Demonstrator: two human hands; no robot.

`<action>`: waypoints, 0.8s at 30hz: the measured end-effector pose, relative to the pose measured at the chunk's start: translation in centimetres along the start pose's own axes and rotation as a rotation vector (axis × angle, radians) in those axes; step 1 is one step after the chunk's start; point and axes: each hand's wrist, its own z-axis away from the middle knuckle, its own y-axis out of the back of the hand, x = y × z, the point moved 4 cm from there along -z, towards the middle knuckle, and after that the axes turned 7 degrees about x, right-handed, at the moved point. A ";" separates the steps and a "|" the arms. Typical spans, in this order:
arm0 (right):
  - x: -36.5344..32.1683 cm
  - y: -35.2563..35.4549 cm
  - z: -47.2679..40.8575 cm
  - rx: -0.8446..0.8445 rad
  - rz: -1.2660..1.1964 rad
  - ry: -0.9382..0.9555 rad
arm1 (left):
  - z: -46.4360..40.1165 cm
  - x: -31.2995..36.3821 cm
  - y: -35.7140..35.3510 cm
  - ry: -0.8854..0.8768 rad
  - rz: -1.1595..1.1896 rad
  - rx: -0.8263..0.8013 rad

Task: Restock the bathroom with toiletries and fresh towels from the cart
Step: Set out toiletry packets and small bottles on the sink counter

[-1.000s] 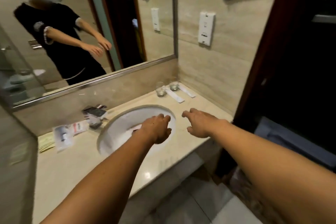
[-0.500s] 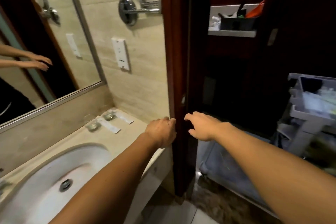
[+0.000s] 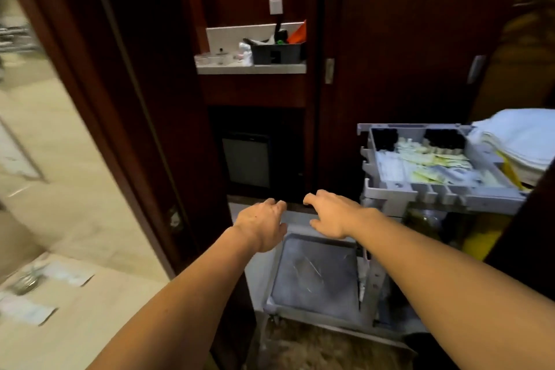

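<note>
A grey housekeeping cart (image 3: 387,198) stands outside the bathroom doorway at the right. Its top tray (image 3: 435,165) holds several pale sachets and small packets. Folded white towels (image 3: 522,141) are stacked at the cart's far right. The cart's low grey shelf (image 3: 315,276) lies bare under my hands. My left hand (image 3: 261,225) and my right hand (image 3: 330,215) reach forward side by side in the air, fingers loosely curled, holding nothing. Both are left of the tray and apart from it.
The dark wooden door frame (image 3: 126,117) runs down the left of the doorway. The beige counter (image 3: 84,309) with a glass (image 3: 25,282) and paper strips sits at the lower left. Beyond are a shelf with a black caddy (image 3: 277,52) and a minibar door (image 3: 246,161).
My view has swung right from the sink and mirror to the doorway and the cart. Both arms stay stretched out, hands empty, now over the cart's low shelf.
</note>
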 end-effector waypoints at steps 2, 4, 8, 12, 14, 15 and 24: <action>2.6 0.0 -0.4 0.004 -0.001 -0.054 | -2.6 1.5 -0.5 -0.047 0.000 -0.028; 4.9 -0.2 -0.8 -0.001 -0.002 -0.100 | -5.1 2.8 -1.0 -0.093 0.004 -0.047; 9.6 -0.1 -2.1 0.033 -0.029 -0.215 | -10.7 5.1 -2.0 -0.188 0.019 -0.061; 13.9 0.6 -3.2 0.070 -0.050 -0.330 | -16.4 7.8 -2.8 -0.329 0.007 -0.077; 16.0 1.1 -3.7 0.079 -0.048 -0.404 | -19.2 9.1 -2.7 -0.392 0.010 -0.067; 17.1 1.3 -3.9 0.088 -0.048 -0.444 | -20.6 9.8 -2.8 -0.427 0.011 -0.060; 24.1 0.5 -4.2 0.097 -0.052 -0.685 | -29.1 15.7 -4.8 -0.678 0.104 -0.047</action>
